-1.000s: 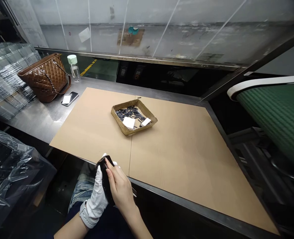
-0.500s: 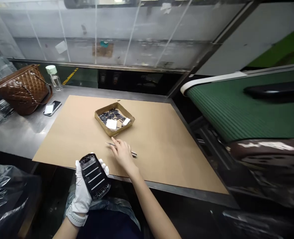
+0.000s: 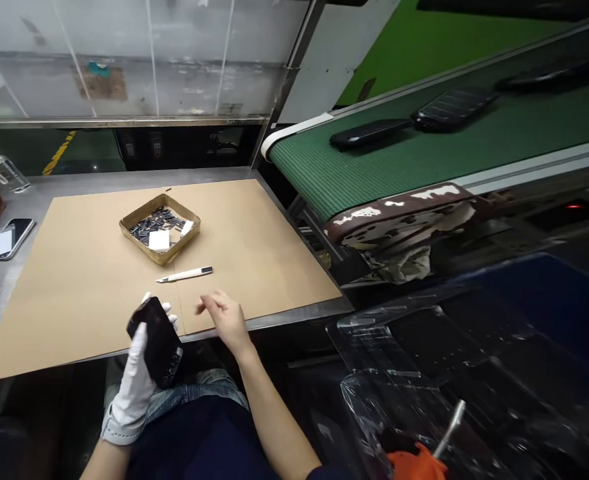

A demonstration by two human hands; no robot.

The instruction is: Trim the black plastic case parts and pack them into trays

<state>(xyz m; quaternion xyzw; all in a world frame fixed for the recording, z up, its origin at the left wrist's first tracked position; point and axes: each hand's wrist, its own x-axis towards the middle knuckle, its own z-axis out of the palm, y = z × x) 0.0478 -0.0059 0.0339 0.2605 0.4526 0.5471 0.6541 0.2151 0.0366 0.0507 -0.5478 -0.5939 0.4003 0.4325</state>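
Grips a black casing [image 3: 157,345], nearside of the box [image 3: 141,244], between thumb and wrapped fingers [image 3: 173,319] of the gloved left hand [image 3: 137,373]. Half-curls the bare right hand [image 3: 228,323] to the box's near right, too blurred to tell any hold. Shows a knife [image 3: 187,274] between box and hands.

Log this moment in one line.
Left hand: gloved, holds black casing | Right hand: bare, nothing visible held | Craft knife: lying on cardboard | Tray: dark pieces, white pieces | Belt: black parts
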